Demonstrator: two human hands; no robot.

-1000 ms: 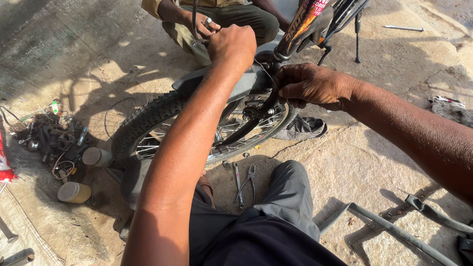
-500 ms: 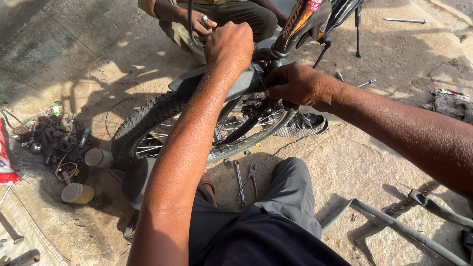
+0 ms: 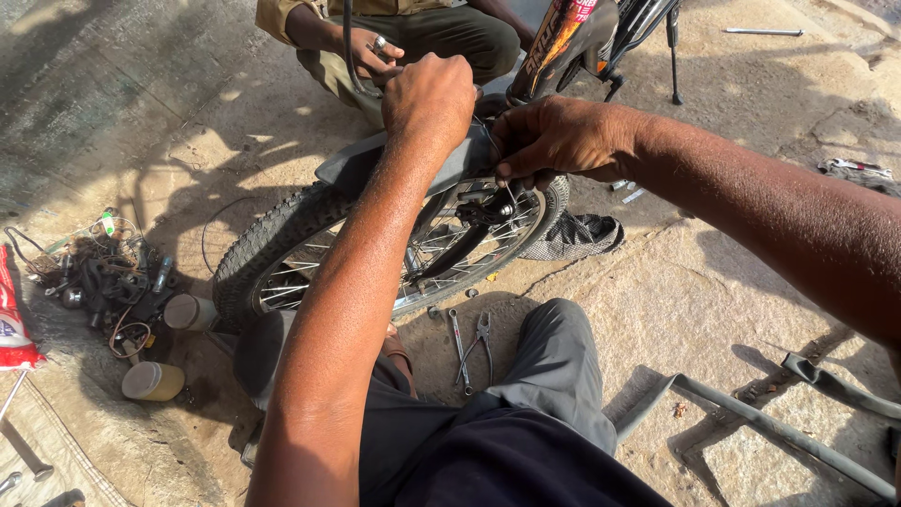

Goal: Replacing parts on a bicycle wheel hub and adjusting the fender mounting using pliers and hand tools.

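Observation:
A small bicycle wheel (image 3: 282, 246) with a knobby black tyre stands on the ground in front of me, a grey mudguard (image 3: 361, 161) over it. My left hand (image 3: 430, 94) is closed on the top of the mudguard near the frame. My right hand (image 3: 556, 139) pinches a thin wire or small part by the brake, just above the spokes. The bicycle frame (image 3: 561, 38) rises behind my hands. Another person squats on the far side, one hand (image 3: 375, 54) on a black cable.
Pliers (image 3: 479, 343) and a spanner (image 3: 458, 340) lie on the ground between my knees. A heap of small parts and wires (image 3: 103, 277) and two small tins (image 3: 155, 380) sit at the left. A grey metal stand (image 3: 751, 418) lies at the lower right, a rag (image 3: 577, 235) beside the wheel.
My right hand has moved left and up along the wheel to the brake area beside my left hand. My left hand stays on the mudguard.

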